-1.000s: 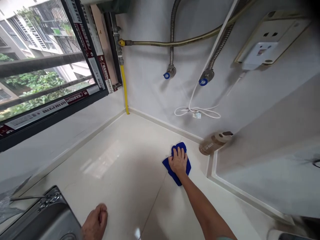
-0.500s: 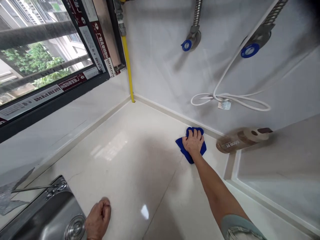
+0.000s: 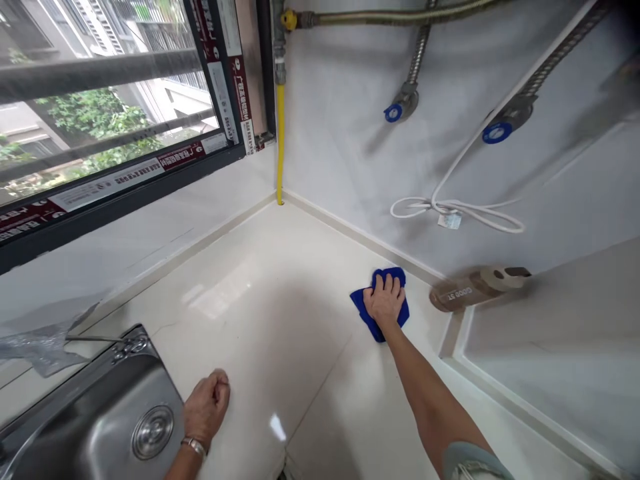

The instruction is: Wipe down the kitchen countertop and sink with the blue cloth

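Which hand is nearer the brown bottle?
Right. The right hand is on the blue cloth, a short gap from the bottle; the left hand is farther, beside the sink.

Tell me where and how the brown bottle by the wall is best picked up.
I'd grip the brown bottle around its rounded body, below the paler top, coming from the side with the blue cloth: the wall stands close behind it, while that side faces the right hand.

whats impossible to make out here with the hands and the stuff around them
Head view:
Counter under the blue cloth: covered by it and the right hand.
Palm of the left hand: hidden by its curl.
Print on the cable tag: too small.
Near end of the sink: cut off by the bottom edge.
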Demonstrator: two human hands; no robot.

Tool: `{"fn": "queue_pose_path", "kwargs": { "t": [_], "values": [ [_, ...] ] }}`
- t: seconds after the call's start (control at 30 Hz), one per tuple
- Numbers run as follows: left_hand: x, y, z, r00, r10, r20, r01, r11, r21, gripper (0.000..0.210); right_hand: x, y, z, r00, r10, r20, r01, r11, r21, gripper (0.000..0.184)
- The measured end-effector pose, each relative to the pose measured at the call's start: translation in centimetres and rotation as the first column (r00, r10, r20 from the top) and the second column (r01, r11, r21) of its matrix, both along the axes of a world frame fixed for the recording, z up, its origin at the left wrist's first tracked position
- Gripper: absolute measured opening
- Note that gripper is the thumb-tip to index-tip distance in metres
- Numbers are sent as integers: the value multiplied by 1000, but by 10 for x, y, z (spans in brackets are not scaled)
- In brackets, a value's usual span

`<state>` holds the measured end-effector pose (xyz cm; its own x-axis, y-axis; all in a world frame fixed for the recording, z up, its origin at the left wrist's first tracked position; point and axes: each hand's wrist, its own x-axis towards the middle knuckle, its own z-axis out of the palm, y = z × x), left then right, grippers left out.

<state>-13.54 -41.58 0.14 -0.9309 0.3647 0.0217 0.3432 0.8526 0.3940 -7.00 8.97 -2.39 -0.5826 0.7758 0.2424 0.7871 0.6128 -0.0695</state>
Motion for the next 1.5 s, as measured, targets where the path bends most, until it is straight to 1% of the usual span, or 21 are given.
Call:
{"fn": "queue_pose_path", "kwargs": {
  "t": [0.1,0.27,0.37,0.43,0.57,0.67,0.73,0.77,0.8,0.83,0.9,0.97,1.0,1.07,1.13,1.2,1.27,1.33,1.4,1.5],
  "values": [
    [0,0,1,1000,10,1,-10,1000,-22,22,18,-35,5,1000,23,7,-23,1000,13,59],
    [0,2,6,1000,-9,13,10,997,-75,22,53,-99,12,997,73,17,-74,997,27,58],
    [0,2,9,1000,-3,24,6,994,-105,23,73,-139,13,994,104,21,-105,994,14,58],
    [-1,2,9,1000,-5,18,7,995,-96,25,88,-166,13,990,141,18,-141,990,-8,59],
    [-3,1,11,998,-37,54,41,997,-64,24,126,-215,11,963,270,-24,-271,962,-35,62],
    [-3,1,14,997,-45,64,49,997,-65,24,166,-233,11,907,419,-40,-420,907,-34,66],
    [-3,2,16,997,-43,68,48,996,-81,24,196,-232,11,871,491,-35,-492,870,-41,66],
    [-3,2,17,996,-38,75,45,995,-91,24,211,-228,10,865,500,-36,-501,864,-44,66],
    [-4,3,18,996,-33,81,41,994,-98,24,226,-224,8,873,486,-39,-488,872,-43,64],
    [-4,3,18,995,-30,91,40,994,-102,25,240,-218,5,892,450,-47,-452,891,-37,62],
    [-6,3,17,994,-31,108,41,995,-96,25,267,-205,-4,944,323,-69,-325,946,-13,58],
    [-7,2,14,993,-36,110,45,996,-79,26,289,-190,-15,982,166,-91,-165,986,15,56],
    [-8,2,13,993,-40,107,48,997,-68,26,298,-183,-20,991,87,-101,-84,996,29,57],
    [-10,0,9,993,-47,106,53,998,-46,26,313,-166,-27,992,-56,-112,62,997,54,59],
    [-12,-1,6,992,-45,116,49,998,-29,26,323,-149,-28,980,-167,-105,175,982,71,62],
    [-16,-1,3,991,-38,131,41,999,-15,25,327,-131,-26,963,-255,-91,263,961,84,63],
    [-19,-1,0,988,-27,153,29,1000,-11,26,326,-114,-22,934,-347,-88,355,929,107,64],
    [-21,0,-2,981,-16,192,19,1000,-16,29,322,-99,-17,894,-436,-107,447,885,128,63],
    [-21,1,-3,976,-14,215,16,1000,-11,31,313,-86,-13,841,-514,-170,536,835,123,60],
    [-22,2,-2,979,-27,200,28,1000,2,31,295,-69,-9,755,-589,-286,633,770,85,58]
  ]
}}
